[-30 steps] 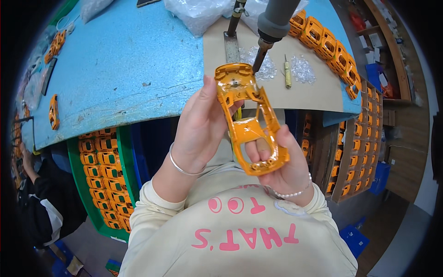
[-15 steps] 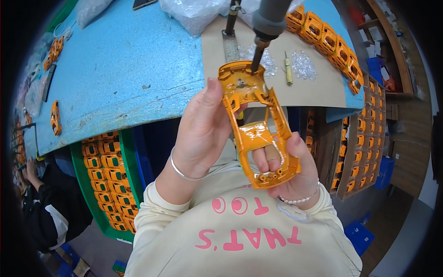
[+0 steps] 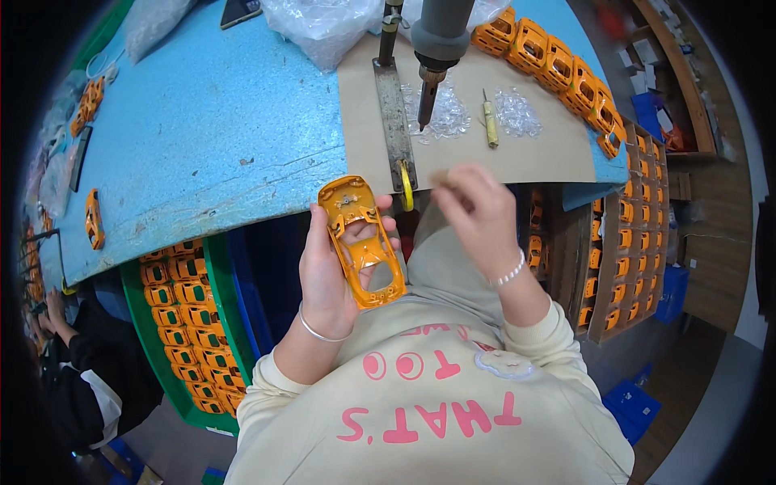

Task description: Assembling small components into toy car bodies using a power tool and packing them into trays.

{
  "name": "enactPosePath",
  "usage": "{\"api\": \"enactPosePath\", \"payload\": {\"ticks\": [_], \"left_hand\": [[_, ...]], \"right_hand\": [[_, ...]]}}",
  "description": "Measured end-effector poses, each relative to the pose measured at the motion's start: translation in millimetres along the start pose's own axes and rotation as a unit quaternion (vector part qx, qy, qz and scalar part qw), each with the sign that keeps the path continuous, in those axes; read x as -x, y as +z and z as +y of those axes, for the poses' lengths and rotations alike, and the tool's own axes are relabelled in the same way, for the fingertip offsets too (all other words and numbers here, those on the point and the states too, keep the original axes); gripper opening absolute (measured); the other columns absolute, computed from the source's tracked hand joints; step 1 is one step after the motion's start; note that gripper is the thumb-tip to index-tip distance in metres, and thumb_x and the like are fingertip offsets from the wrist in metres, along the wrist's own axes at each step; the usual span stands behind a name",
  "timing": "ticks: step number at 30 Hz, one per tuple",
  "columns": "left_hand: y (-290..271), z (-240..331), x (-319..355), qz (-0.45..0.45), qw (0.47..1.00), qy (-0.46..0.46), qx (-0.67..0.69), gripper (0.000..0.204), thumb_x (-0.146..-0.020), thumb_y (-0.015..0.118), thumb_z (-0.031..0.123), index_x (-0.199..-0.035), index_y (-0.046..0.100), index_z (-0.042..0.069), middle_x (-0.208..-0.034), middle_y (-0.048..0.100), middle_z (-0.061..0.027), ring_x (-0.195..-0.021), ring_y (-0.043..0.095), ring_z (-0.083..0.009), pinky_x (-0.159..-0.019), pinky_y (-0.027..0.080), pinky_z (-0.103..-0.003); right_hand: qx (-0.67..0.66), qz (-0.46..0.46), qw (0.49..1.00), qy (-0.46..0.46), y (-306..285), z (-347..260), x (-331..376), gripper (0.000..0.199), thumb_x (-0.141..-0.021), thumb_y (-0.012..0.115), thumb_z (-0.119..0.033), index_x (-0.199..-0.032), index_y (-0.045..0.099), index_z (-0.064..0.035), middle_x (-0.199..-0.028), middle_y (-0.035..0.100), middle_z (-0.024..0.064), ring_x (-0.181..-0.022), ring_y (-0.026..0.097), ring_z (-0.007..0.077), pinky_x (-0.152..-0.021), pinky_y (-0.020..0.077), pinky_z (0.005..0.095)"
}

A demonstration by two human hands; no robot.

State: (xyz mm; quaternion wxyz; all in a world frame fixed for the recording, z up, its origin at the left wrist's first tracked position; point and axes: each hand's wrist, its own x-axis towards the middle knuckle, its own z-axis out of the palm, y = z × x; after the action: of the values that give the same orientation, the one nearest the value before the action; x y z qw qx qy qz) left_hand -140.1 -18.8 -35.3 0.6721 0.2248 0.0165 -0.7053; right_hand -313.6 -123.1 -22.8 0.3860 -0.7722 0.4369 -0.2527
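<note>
My left hand (image 3: 325, 271) grips an orange toy car body shell (image 3: 373, 250), its hollow inside facing up, at the table's front edge. The fingers wrap round its sides. To the right, my right hand (image 3: 483, 218) is raised off the shell near the brown sheet's front edge; its fingertips are blurred, so whether they hold something is unclear. Ahead hangs a soldering-iron-like tool (image 3: 439, 40) with a grey handle and dark pointed tip. A metal bar (image 3: 394, 121) with a yellow end (image 3: 406, 187) lies just beyond the shell.
Small clear plastic parts lie in two piles (image 3: 446, 113) (image 3: 518, 113) beside a yellow-handled pointed tool (image 3: 491, 121). A row of orange car shells (image 3: 558, 67) lines the right. More fill a green crate (image 3: 229, 323) and a divided box (image 3: 622, 250). Plastic bags (image 3: 319, 28) sit behind; another person (image 3: 73, 364) is at left.
The car shell has come down from under the pointed tool, toward me and left, now in my left hand alone. My right hand has let go and moved up and forward.
</note>
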Motion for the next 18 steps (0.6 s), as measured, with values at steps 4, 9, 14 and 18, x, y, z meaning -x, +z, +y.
{"api": "enactPosePath", "payload": {"ticks": [4, 9, 14, 18], "left_hand": [[11, -4, 3, 0.045, 0.997, 0.006, -0.068, 0.055, -0.105, 0.021, 0.047, -0.137, 0.043, 0.008, -0.12, 0.06, -0.0186, -0.096, 0.062, -0.0228, -0.081, 0.056, -0.036], [17, -8, 5, 0.063, 0.988, 0.016, -0.143, 0.058, -0.104, 0.018, 0.05, -0.136, 0.043, 0.008, -0.12, 0.061, -0.0175, -0.099, 0.062, -0.0213, -0.079, 0.056, -0.036], [25, -13, 3, 0.079, 0.975, 0.052, -0.199, 0.059, -0.104, 0.018, 0.05, -0.135, 0.044, 0.007, -0.123, 0.06, -0.0154, -0.103, 0.061, -0.0207, -0.08, 0.056, -0.036], [23, -13, 4, 0.079, 0.973, 0.057, -0.21, 0.058, -0.104, 0.019, 0.05, -0.134, 0.044, 0.007, -0.124, 0.059, -0.0145, -0.104, 0.06, -0.0204, -0.08, 0.056, -0.035]], "right_hand": [[0.138, 0.127, 0.977, -0.102, 8, 21, -43, 0.01, -0.08, 0.069, -0.006, -0.09, 0.066, -0.0065, -0.084, 0.059, 0.007, -0.066, 0.062, 0.0231, -0.058, 0.05, 0.0323], [0.225, 0.137, 0.957, -0.122, 16, 22, -51, 0.01, -0.079, 0.07, -0.008, -0.088, 0.066, -0.0083, -0.085, 0.059, 0.0064, -0.069, 0.062, 0.0263, -0.06, 0.0494, 0.0367], [0.159, 0.155, 0.972, -0.078, 15, 21, -44, 0.01, -0.079, 0.071, -0.003, -0.087, 0.066, -0.004, -0.085, 0.059, 0.0067, -0.068, 0.063, 0.0184, -0.06, 0.0499, 0.03], [0.103, 0.107, 0.983, -0.111, 12, 22, -50, 0.007, -0.079, 0.07, -0.004, -0.085, 0.065, -0.0038, -0.084, 0.059, 0.0071, -0.068, 0.062, 0.0205, -0.061, 0.0503, 0.0304]]}}
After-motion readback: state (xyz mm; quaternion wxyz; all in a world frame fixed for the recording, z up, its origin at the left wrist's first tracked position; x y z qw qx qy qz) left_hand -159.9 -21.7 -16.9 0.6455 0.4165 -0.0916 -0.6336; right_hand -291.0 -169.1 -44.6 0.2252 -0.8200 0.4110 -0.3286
